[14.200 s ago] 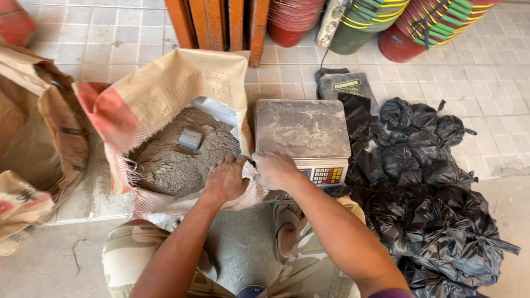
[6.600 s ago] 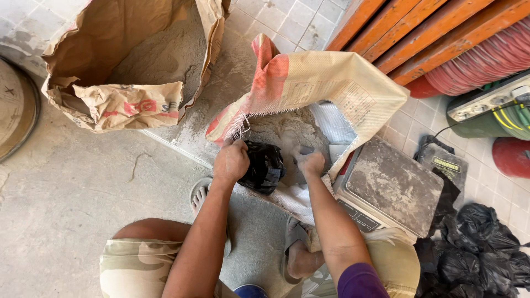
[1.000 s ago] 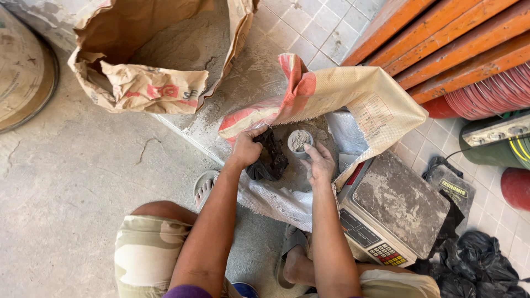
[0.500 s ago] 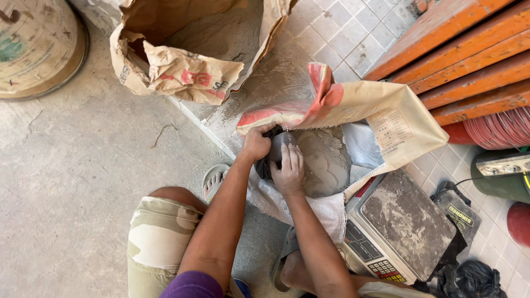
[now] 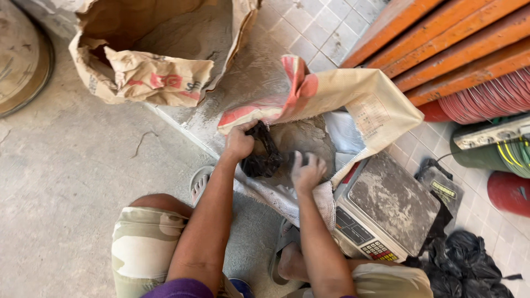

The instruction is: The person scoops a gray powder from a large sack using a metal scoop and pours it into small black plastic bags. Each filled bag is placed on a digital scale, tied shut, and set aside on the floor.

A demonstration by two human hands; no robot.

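Open sack (image 5: pixel 331 105) lies on the floor (image 5: pixel 66 182); scale (image 5: pixel 389 212) to its right; torn paper bag (image 5: pixel 154 60) behind-left; tied bags (image 5: pixel 469 267) by the scale's right edge.

Floor (image 5: pixel 66 182): bare, cracked grey concrete on the left, meeting pale square tiles (image 5: pixel 309 27) on the right. Directly on it lie an open brown paper sack (image 5: pixel 149 72), an open woven sack (image 5: pixel 342 105) of grey powder, a dust-coated weighing scale (image 5: pixel 392 204) just beside that sack, and a heap of filled black bags (image 5: pixel 469 265) at the lower right. Orange planks (image 5: pixel 441 38) and red and green ribbed containers (image 5: pixel 497 99) stand at the upper right; a round drum (image 5: pixel 19 60) sits at the left edge.
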